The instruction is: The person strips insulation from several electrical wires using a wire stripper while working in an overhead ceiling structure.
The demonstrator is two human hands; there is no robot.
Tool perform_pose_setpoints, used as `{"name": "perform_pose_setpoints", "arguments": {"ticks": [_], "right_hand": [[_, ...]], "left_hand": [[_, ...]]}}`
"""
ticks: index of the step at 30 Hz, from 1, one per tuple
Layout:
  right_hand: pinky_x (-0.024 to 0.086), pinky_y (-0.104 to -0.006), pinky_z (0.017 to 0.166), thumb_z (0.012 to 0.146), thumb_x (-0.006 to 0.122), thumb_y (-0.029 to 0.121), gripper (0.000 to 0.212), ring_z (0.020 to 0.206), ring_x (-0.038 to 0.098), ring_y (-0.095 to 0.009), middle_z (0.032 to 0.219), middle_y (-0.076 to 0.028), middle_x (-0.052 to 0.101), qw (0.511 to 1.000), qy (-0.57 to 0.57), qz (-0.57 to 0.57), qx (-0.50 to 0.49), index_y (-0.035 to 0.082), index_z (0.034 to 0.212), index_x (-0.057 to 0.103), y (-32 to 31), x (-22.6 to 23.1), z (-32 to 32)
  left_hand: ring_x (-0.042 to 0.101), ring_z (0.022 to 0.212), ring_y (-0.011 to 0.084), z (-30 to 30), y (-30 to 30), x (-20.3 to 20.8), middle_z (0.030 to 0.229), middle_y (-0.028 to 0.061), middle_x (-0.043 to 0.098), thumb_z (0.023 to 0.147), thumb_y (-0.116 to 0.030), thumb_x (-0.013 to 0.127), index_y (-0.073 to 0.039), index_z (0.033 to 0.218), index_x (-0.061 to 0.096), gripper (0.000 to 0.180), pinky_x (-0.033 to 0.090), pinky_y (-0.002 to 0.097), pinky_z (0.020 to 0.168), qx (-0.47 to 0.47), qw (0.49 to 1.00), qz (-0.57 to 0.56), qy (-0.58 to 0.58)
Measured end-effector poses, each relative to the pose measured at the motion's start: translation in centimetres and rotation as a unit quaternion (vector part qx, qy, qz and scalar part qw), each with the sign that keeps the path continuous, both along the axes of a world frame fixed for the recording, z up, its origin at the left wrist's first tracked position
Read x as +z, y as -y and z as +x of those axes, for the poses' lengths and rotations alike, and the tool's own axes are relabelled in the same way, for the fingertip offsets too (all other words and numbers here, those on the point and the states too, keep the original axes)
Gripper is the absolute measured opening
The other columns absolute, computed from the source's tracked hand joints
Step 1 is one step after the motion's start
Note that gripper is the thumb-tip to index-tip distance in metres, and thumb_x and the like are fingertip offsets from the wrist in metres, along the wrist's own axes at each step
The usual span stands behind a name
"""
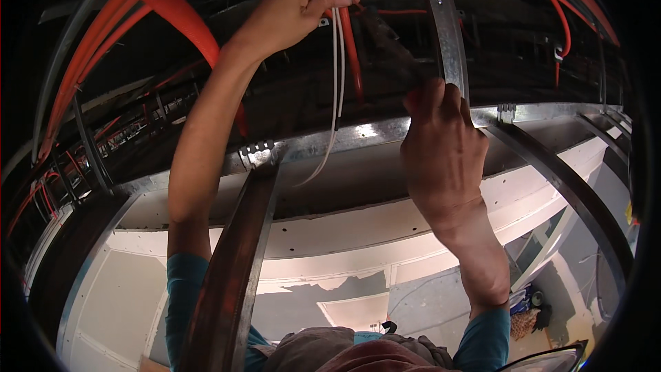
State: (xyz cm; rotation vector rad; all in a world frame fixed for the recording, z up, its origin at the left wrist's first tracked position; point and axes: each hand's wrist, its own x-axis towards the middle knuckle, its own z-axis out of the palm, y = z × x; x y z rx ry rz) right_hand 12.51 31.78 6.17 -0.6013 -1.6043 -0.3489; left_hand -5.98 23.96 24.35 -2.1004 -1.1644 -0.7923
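Observation:
My left hand (303, 10) is raised to the top middle, thumb and forefinger pinched together on a thin reddish wire end (359, 7). Two white wires (337, 62) hang down beside those fingertips, and one curls to a loose end lower down. My right hand (444, 145) is closed round a dark hand tool (389, 38) that slants up and left. The tool's tip comes close to the left fingertips; whether it touches the wire I cannot tell. Shadow and blur hide its exact kind.
A metal ceiling rail (372, 129) crosses between my arms, with a metal channel (241, 269) beside my left arm and another (564, 186) at right. A metal strip (443, 21) hangs near my right hand. Orange conduits (172, 10) run overhead. White ceiling board (330, 238) lies below.

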Motion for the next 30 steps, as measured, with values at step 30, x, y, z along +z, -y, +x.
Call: {"name": "perform_pose_setpoints", "arguments": {"ticks": [30], "right_hand": [[0.044, -0.0203, 0.051, 0.102, 0.063, 0.044, 0.060, 0.088, 0.068, -0.015, 0.099, -0.006, 0.067, 0.515, 0.175, -0.370, 0.753, -0.003, 0.138, 0.057, -5.2, 3.1, 3.1]], "left_hand": [[0.065, 0.099, 0.0115, -1.0, 0.3, 0.3, 0.099, 0.0014, 0.068, 0.101, -0.005, 0.062, 0.000, 0.106, 0.068, 0.009, 0.052, 0.0282, 0.093, -0.052, 0.998, -0.023, -0.015]]}}
